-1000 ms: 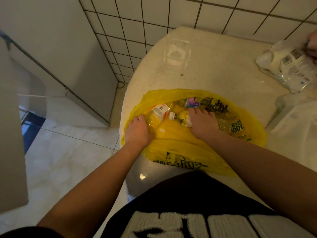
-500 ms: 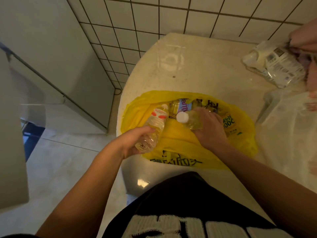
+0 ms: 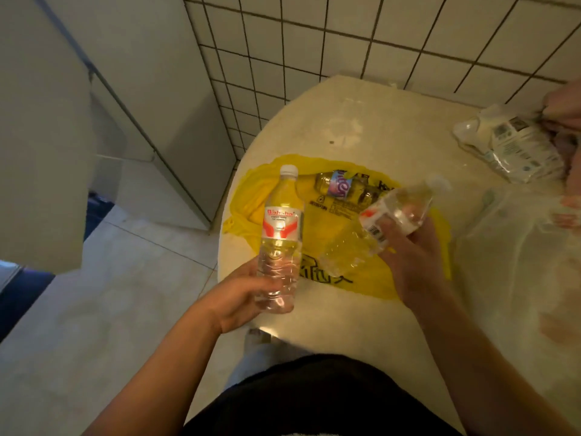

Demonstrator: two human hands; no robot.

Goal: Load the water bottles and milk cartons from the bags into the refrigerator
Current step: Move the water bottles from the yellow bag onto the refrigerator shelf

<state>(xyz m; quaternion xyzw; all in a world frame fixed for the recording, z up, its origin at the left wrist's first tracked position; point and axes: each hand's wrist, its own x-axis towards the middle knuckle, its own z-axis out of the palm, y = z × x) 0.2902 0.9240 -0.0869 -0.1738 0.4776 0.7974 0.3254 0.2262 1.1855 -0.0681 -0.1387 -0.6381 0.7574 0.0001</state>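
Head view, left hand (image 3: 234, 302) gripping upright water bottle (image 3: 279, 237), right hand (image 3: 415, 262) gripping tilted bottle (image 3: 386, 220), above yellow bag (image 3: 327, 221)

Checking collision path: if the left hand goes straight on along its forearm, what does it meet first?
Probably the lower end of the tilted bottle in the right hand, above the yellow bag. The left hand leads with its own upright bottle. Depth is unclear; it might pass beneath.

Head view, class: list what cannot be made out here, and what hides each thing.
Yellow bag: head view; its plastic hides all contents but one purple-labelled bottle.
Bottle in the right hand: motion blur, label unreadable.
White packets: print too small to read.
Pinkish shape beside them: cut off by the right edge.
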